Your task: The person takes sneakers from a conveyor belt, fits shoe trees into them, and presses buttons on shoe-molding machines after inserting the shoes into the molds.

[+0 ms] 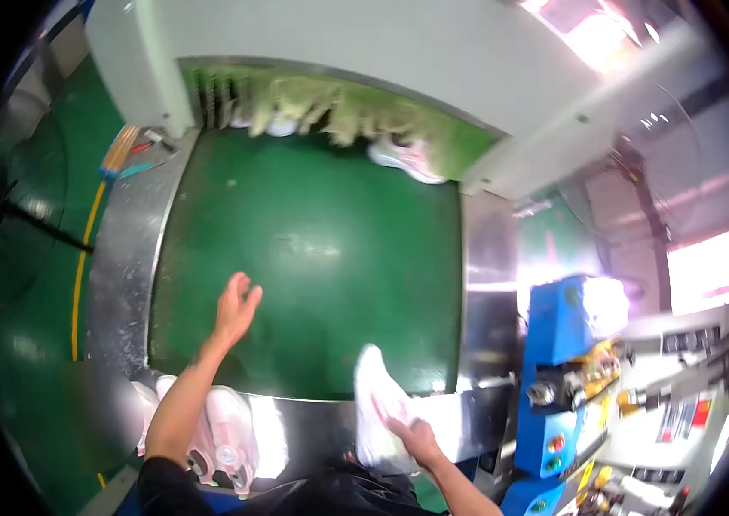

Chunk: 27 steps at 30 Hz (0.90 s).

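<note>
My right hand [417, 441] grips a pale pink and white sneaker [374, 402] at the near edge of the green conveyor belt [296, 249], with the shoe pointing away from me. Over the left part of the belt is my left hand [239, 310], its fingers apart and nothing in them. Beside and partly behind my left forearm, several pink sneakers [232, 427] stand on the metal ledge. At the far end another pink and white sneaker [409, 161] lies by a fringed curtain [330, 107], and white shoe parts show beneath the strips.
A large white machine housing [339, 39] spans the far end of the belt. Metal rails [128, 241] run along the sides, with small tools [154, 142] at the far left corner. Blue equipment with buttons [545, 443] stands close on the right. A fan [16, 202] is at left.
</note>
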Each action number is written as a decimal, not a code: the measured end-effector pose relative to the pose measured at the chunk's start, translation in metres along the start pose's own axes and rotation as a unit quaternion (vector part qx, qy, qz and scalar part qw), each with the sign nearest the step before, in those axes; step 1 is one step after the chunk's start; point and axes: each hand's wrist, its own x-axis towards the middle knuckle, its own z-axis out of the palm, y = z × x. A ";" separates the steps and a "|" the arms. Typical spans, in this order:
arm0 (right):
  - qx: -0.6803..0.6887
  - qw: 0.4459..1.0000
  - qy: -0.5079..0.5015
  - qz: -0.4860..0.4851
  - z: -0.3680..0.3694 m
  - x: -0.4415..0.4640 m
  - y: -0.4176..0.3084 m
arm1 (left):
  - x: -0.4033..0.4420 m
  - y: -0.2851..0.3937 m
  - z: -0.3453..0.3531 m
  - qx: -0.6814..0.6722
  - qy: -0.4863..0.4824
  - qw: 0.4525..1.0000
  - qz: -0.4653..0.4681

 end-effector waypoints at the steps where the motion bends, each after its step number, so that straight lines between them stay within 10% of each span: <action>1: 0.097 0.992 0.077 -0.010 -0.015 -0.038 0.040 | -0.007 0.057 0.010 -0.173 -0.144 0.974 0.018; 4: 0.198 0.970 0.138 -0.001 -0.033 -0.129 0.040 | -0.106 0.124 0.042 -0.319 -0.346 0.882 0.015; 10: 0.299 0.862 0.109 -0.395 -0.054 -0.231 0.004 | -0.286 0.270 0.075 -0.406 -0.472 0.764 0.167; 13: 0.202 0.756 0.295 -0.548 -0.056 -0.259 0.019 | -0.314 0.310 0.080 -0.391 -0.537 0.737 0.123; 19: 0.357 0.823 0.308 -0.316 -0.096 -0.359 0.205 | -0.496 0.296 0.174 -0.304 -0.658 0.686 0.062; 23: 0.529 0.702 0.448 -0.162 -0.106 -0.469 0.354 | -0.646 0.315 0.234 -0.235 -0.741 0.627 -0.051; 27: 0.556 0.634 0.514 -0.156 -0.137 -0.535 0.437 | -0.716 0.380 0.306 -0.146 -0.760 0.608 0.176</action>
